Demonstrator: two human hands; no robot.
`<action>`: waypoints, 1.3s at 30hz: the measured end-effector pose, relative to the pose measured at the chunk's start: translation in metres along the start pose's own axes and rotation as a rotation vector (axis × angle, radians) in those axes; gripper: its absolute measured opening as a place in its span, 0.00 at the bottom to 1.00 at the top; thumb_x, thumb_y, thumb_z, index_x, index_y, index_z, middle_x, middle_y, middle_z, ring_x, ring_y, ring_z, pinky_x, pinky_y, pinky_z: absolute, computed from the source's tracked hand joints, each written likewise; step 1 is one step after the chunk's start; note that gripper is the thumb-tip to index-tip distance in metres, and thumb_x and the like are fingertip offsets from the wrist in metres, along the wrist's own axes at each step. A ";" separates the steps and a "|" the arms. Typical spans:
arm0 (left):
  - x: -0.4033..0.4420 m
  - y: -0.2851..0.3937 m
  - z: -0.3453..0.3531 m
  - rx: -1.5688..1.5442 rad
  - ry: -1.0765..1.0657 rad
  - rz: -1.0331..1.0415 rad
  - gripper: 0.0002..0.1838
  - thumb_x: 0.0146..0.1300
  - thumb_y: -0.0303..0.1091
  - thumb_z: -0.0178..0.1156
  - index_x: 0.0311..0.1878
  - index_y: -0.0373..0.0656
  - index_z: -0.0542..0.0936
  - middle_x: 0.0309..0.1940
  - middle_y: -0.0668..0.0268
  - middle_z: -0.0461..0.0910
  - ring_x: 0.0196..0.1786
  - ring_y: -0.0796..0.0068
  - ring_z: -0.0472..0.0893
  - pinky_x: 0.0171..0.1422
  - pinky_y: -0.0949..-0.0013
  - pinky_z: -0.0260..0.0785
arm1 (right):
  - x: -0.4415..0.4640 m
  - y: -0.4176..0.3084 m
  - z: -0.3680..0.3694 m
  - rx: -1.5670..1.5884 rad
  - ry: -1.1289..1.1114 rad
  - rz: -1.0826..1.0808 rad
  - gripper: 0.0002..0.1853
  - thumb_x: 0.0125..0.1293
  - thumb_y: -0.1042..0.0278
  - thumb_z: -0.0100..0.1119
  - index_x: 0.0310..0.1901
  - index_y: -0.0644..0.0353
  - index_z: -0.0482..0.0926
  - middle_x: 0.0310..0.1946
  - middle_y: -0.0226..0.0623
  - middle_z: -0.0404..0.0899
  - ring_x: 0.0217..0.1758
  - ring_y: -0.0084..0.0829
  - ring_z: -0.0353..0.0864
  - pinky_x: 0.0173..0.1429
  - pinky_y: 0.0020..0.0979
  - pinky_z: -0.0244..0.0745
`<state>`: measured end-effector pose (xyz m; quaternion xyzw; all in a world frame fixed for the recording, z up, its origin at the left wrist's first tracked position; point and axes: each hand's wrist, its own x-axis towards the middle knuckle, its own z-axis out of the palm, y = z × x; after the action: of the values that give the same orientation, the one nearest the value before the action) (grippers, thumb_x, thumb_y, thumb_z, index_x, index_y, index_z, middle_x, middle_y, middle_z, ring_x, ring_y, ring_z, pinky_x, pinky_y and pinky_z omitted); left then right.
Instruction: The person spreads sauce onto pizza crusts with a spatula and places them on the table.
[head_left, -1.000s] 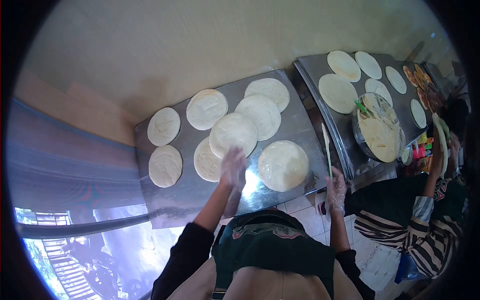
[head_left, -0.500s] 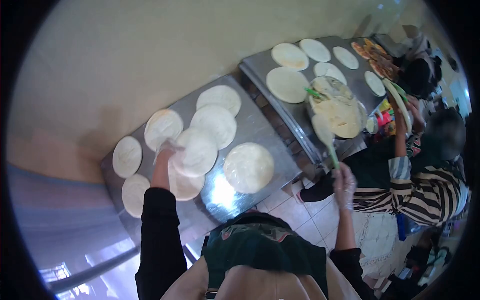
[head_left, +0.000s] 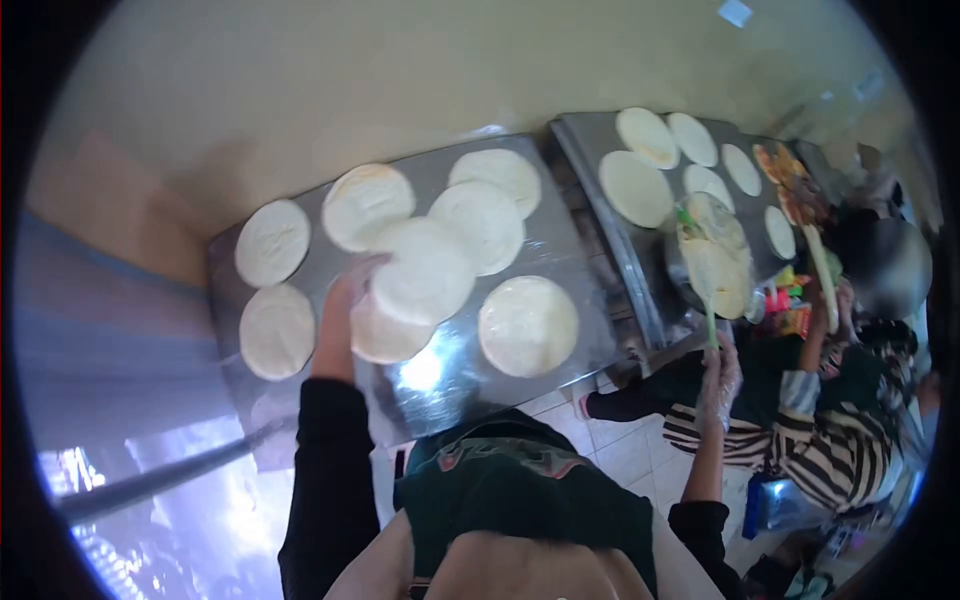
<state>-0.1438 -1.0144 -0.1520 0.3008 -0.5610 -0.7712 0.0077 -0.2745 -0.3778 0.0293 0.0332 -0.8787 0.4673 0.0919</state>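
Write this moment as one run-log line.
left hand: at edge of upper flatbread | right hand: holding green-handled spatula, its head at creamy mixture

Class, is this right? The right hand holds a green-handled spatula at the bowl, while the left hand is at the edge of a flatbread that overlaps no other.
Not quite: the head view shows the left hand at the edge of a flatbread that overlaps others. The right hand does hold the green-handled spatula at the bowl.

Spatula [head_left: 711,328] in right hand [head_left: 718,388] now at pale mixture in bowl [head_left: 679,274], left hand [head_left: 360,278] shifted from near edge to left edge of overlapping flatbread [head_left: 424,270]
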 end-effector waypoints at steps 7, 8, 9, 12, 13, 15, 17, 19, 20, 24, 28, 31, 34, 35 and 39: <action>-0.103 -0.038 0.037 -0.789 -0.169 0.232 0.39 0.69 0.58 0.52 0.74 0.40 0.62 0.68 0.50 0.70 0.68 0.49 0.73 0.71 0.44 0.67 | 0.025 -0.007 -0.047 -0.631 0.148 -0.279 0.17 0.67 0.72 0.61 0.55 0.45 0.82 0.45 0.44 0.84 0.41 0.46 0.85 0.45 0.41 0.80; -0.112 -0.038 0.050 -0.855 -0.196 0.308 0.39 0.69 0.60 0.50 0.74 0.42 0.61 0.69 0.52 0.69 0.69 0.48 0.72 0.72 0.43 0.67 | 0.031 -0.005 -0.048 -0.757 0.128 -0.299 0.16 0.67 0.71 0.60 0.55 0.44 0.82 0.42 0.43 0.83 0.39 0.46 0.85 0.43 0.43 0.80; -0.120 -0.035 0.064 -0.922 -0.223 0.383 0.40 0.70 0.62 0.48 0.75 0.44 0.61 0.70 0.53 0.69 0.70 0.48 0.71 0.72 0.42 0.67 | 0.038 -0.004 -0.050 -0.883 0.103 -0.316 0.15 0.67 0.70 0.59 0.54 0.43 0.83 0.39 0.43 0.83 0.37 0.47 0.85 0.41 0.44 0.79; -0.113 -0.030 0.096 -0.990 -0.307 0.431 0.40 0.71 0.64 0.45 0.76 0.46 0.60 0.71 0.55 0.68 0.71 0.48 0.70 0.72 0.42 0.66 | 0.060 -0.005 -0.054 -0.977 0.020 -0.368 0.14 0.68 0.68 0.55 0.53 0.43 0.83 0.35 0.44 0.82 0.35 0.48 0.84 0.38 0.47 0.79; -0.108 -0.028 0.111 -0.996 -0.351 0.404 0.39 0.71 0.64 0.45 0.76 0.47 0.60 0.71 0.55 0.68 0.71 0.48 0.70 0.72 0.42 0.66 | 0.069 -0.001 -0.054 -0.972 0.029 -0.366 0.14 0.68 0.68 0.55 0.53 0.43 0.83 0.35 0.44 0.82 0.35 0.48 0.84 0.38 0.47 0.79; -0.095 -0.021 0.152 -1.008 -0.433 0.349 0.39 0.71 0.63 0.45 0.76 0.47 0.60 0.72 0.55 0.67 0.71 0.49 0.70 0.72 0.42 0.66 | 0.084 0.007 -0.054 -1.135 -0.051 -0.375 0.15 0.68 0.66 0.52 0.53 0.41 0.82 0.35 0.44 0.82 0.34 0.47 0.85 0.37 0.46 0.79; -0.089 -0.016 0.197 -1.014 -0.510 0.290 0.39 0.71 0.63 0.44 0.76 0.47 0.60 0.72 0.55 0.67 0.71 0.49 0.70 0.72 0.42 0.66 | 0.090 0.011 -0.055 -1.136 -0.084 -0.374 0.15 0.68 0.66 0.52 0.53 0.41 0.82 0.36 0.45 0.82 0.35 0.47 0.85 0.38 0.47 0.79; -0.076 -0.004 0.232 -1.017 -0.587 0.226 0.38 0.71 0.63 0.44 0.76 0.48 0.60 0.72 0.56 0.67 0.71 0.49 0.70 0.72 0.42 0.66 | 0.090 0.013 -0.056 -1.139 -0.117 -0.371 0.15 0.68 0.65 0.52 0.54 0.41 0.82 0.37 0.46 0.83 0.36 0.47 0.86 0.38 0.47 0.79; -0.070 0.001 0.257 -1.020 -0.624 0.192 0.38 0.72 0.63 0.44 0.76 0.48 0.61 0.72 0.56 0.67 0.71 0.49 0.70 0.72 0.42 0.66 | 0.088 0.012 -0.057 -1.093 -0.151 -0.349 0.14 0.68 0.65 0.53 0.53 0.42 0.83 0.37 0.46 0.83 0.36 0.47 0.86 0.38 0.48 0.79; -0.058 -0.001 0.334 -1.040 -0.770 0.055 0.37 0.72 0.62 0.43 0.76 0.48 0.61 0.72 0.56 0.67 0.71 0.50 0.70 0.72 0.42 0.66 | 0.089 0.024 -0.064 -0.827 -0.193 -0.391 0.11 0.66 0.63 0.57 0.48 0.45 0.84 0.38 0.47 0.85 0.37 0.49 0.86 0.41 0.48 0.79; -0.052 -0.010 0.401 -1.053 -0.915 -0.098 0.36 0.73 0.62 0.42 0.76 0.49 0.61 0.72 0.56 0.67 0.71 0.51 0.70 0.73 0.43 0.66 | 0.088 0.019 -0.068 -0.710 -0.271 -0.333 0.10 0.65 0.63 0.59 0.46 0.47 0.85 0.37 0.46 0.85 0.40 0.48 0.85 0.44 0.47 0.79; -0.045 -0.014 0.424 -1.060 -1.022 -0.218 0.36 0.73 0.61 0.41 0.76 0.50 0.61 0.73 0.57 0.67 0.71 0.51 0.70 0.73 0.43 0.66 | 0.084 0.016 -0.065 -0.673 -0.307 -0.317 0.10 0.67 0.62 0.59 0.46 0.47 0.85 0.37 0.45 0.85 0.42 0.48 0.85 0.48 0.46 0.78; -0.044 -0.010 0.434 -1.042 -1.071 -0.283 0.35 0.72 0.61 0.42 0.76 0.51 0.62 0.73 0.58 0.67 0.71 0.52 0.70 0.72 0.44 0.66 | 0.082 0.008 -0.068 -0.637 -0.359 -0.210 0.10 0.67 0.63 0.57 0.47 0.49 0.85 0.39 0.45 0.85 0.45 0.48 0.84 0.51 0.44 0.78; -0.044 -0.008 0.435 -1.041 -1.068 -0.285 0.35 0.72 0.61 0.42 0.76 0.51 0.62 0.73 0.58 0.67 0.71 0.52 0.70 0.72 0.44 0.66 | 0.082 0.005 -0.068 -0.589 -0.386 -0.171 0.11 0.68 0.64 0.57 0.48 0.50 0.85 0.40 0.45 0.86 0.46 0.46 0.85 0.52 0.43 0.78; -0.044 -0.006 0.432 -1.006 -1.037 -0.310 0.35 0.73 0.61 0.41 0.76 0.52 0.61 0.72 0.58 0.67 0.72 0.54 0.70 0.70 0.43 0.69 | 0.082 0.013 -0.063 -0.384 -0.441 -0.061 0.12 0.69 0.65 0.57 0.52 0.53 0.84 0.42 0.44 0.86 0.47 0.40 0.86 0.53 0.37 0.78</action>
<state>-0.3097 -0.6255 -0.0549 -0.0663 -0.0223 -0.9705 -0.2306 -0.3489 -0.3163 0.0691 0.1424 -0.9483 0.2711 -0.0828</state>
